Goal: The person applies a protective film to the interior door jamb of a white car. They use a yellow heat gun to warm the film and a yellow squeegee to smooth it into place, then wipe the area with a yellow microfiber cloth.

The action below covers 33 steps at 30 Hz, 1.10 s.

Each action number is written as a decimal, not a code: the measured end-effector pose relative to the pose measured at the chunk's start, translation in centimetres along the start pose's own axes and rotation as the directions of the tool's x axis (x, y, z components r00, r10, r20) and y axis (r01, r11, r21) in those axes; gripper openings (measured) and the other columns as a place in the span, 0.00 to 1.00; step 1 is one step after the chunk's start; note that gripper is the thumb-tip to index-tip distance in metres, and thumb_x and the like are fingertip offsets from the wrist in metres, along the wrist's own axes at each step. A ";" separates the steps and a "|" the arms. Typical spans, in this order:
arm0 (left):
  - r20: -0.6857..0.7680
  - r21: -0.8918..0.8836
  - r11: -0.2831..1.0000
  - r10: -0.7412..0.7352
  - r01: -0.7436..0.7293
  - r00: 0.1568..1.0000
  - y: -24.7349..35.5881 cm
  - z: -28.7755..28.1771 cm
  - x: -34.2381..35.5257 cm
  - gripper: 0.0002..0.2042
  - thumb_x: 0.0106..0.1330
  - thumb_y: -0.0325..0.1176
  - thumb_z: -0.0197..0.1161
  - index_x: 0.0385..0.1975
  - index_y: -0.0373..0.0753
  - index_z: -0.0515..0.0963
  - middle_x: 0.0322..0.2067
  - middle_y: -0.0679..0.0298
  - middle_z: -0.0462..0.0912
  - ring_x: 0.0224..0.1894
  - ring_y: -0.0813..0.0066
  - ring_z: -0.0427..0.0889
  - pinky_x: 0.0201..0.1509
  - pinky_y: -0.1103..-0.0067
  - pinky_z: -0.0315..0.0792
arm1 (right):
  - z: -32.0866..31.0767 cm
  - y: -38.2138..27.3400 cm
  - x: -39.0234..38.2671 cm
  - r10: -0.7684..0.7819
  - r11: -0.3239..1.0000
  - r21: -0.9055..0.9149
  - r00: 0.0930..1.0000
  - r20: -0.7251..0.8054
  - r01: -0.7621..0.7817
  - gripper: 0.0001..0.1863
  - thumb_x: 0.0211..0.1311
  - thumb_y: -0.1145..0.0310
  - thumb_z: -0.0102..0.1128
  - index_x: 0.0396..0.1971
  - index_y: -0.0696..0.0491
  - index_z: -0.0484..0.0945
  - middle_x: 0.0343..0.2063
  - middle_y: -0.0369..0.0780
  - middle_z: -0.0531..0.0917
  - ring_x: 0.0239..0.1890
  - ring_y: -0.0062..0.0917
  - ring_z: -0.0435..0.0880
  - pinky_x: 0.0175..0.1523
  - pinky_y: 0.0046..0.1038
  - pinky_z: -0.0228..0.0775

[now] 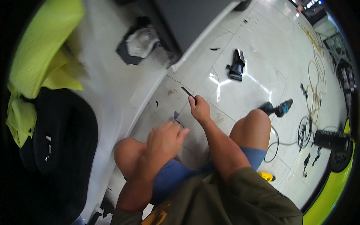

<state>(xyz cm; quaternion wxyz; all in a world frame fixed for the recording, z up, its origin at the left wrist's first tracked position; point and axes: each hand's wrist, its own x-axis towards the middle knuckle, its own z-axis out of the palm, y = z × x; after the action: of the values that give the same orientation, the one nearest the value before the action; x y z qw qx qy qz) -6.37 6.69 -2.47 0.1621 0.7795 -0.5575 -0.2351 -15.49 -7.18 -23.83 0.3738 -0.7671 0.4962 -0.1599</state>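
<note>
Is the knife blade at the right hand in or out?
Out, it appears: a narrow dark blade projects from the knife, beyond the closed right hand.

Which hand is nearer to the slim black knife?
Right: the right hand grips the slim black knife; the left hand is apart, below and left of it in view.

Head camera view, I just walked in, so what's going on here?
A person in an olive shirt is beside a white car body, with a slim dark blade in the right hand, pointing away from them. The left hand is blurred; whether it holds the small grey piece next to it, I can't tell. A glossy black object lies on the tiled floor ahead.
</note>
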 end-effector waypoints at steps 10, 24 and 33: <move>-0.641 -0.197 0.962 0.017 -0.187 0.767 -1.2 -2.0 11.1 0.10 0.61 0.28 0.65 0.39 0.31 0.76 0.33 0.57 0.81 0.32 0.65 0.82 0.34 0.73 0.76 | 4.6 13.1 -0.6 0.501 0.857 -0.099 0.862 -0.072 -0.506 0.15 0.61 0.69 0.49 0.44 0.61 0.73 0.43 0.56 0.78 0.47 0.54 0.78 0.52 0.45 0.71; -0.656 0.284 0.946 0.309 -0.153 0.689 -2.4 -2.0 12.4 0.05 0.62 0.28 0.60 0.29 0.32 0.75 0.25 0.52 0.78 0.28 0.52 0.77 0.33 0.65 0.72 | 3.9 11.0 1.0 0.325 0.946 -0.046 0.938 0.120 -0.322 0.20 0.58 0.68 0.50 0.49 0.62 0.74 0.49 0.56 0.77 0.53 0.50 0.75 0.57 0.43 0.69; -0.702 0.200 0.967 0.253 -0.157 0.666 -3.9 -1.7 12.5 0.06 0.63 0.29 0.59 0.28 0.33 0.74 0.28 0.50 0.78 0.32 0.49 0.78 0.36 0.63 0.73 | 3.7 3.3 1.3 0.205 0.961 0.178 0.977 0.057 -0.212 0.17 0.59 0.67 0.52 0.44 0.61 0.79 0.40 0.54 0.83 0.44 0.48 0.81 0.53 0.40 0.72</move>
<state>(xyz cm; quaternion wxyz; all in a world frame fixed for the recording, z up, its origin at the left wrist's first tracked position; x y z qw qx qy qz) 1.00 -3.90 -5.34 0.3454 0.7493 -0.5461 0.1447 -14.78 -7.55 -28.87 0.4670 -0.6756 0.5504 -0.1502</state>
